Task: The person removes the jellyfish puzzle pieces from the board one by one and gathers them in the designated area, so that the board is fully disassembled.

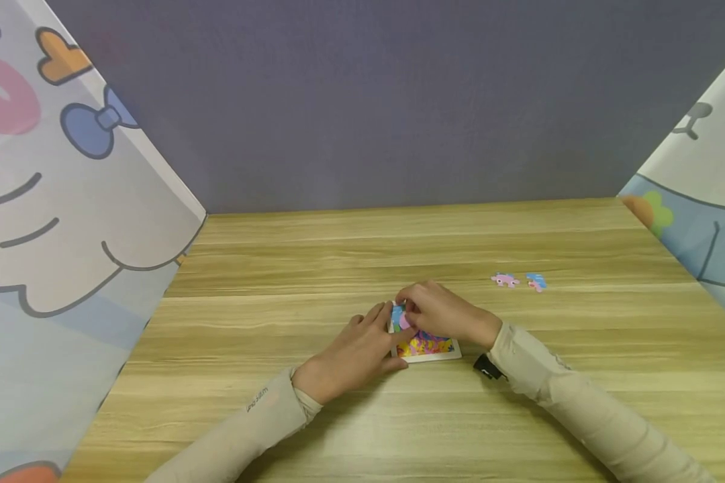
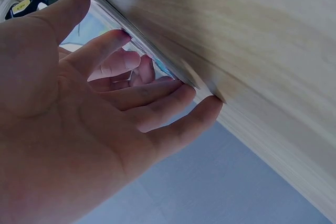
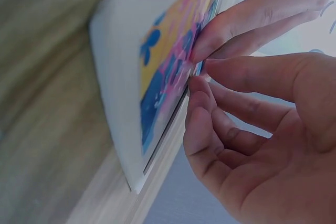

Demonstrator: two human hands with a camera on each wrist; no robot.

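Observation:
A small jigsaw puzzle in a white-bordered tray [image 1: 433,358] lies on the wooden table, showing yellow, pink and blue print. My left hand [image 1: 356,352] lies along its left side with fingers spread, and the index fingertip presses on the picture. In the left wrist view, the thumb [image 2: 79,3] touches the tray's near corner and the other fingertips reach its edge and the table. Over the upper part of the tray, my right hand [image 1: 444,312] pinches a puzzle piece between thumb and curled index finger [image 3: 197,90]; the fingertips mostly hide it.
Two loose puzzle pieces lie to the right beyond the tray: a pink one with eyes [image 1: 505,280] and a blue and pink one [image 1: 536,282]. A grey panel [image 1: 411,107] stands behind the table [image 1: 314,261], with cartoon-printed panels at both sides.

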